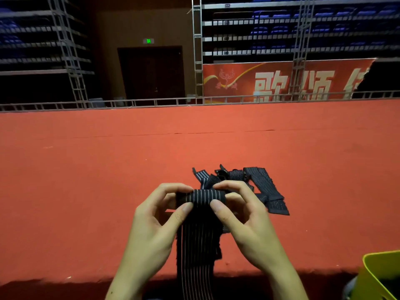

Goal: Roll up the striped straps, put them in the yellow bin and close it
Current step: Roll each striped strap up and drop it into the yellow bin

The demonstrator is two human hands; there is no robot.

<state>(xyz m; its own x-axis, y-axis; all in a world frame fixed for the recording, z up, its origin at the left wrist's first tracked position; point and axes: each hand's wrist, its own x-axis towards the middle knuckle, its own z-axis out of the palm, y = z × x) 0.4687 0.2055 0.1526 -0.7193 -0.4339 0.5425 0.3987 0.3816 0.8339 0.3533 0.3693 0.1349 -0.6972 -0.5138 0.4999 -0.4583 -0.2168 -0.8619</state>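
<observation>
My left hand (151,215) and right hand (244,213) pinch the rolled end of one striped strap (200,198), frame centre; roll barely started; loose straps (266,187) beyond; yellow bin (376,276) lower right, open, unfilled as far as visible

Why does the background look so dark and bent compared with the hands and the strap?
In the head view, light falls on the red carpet, both hands and the striped strap they are rolling, so those look sharp; the seating tiers behind are dim and soft; the wide-angle lens bows the metal railing; the yellow bin is cut off at the corner.
</observation>
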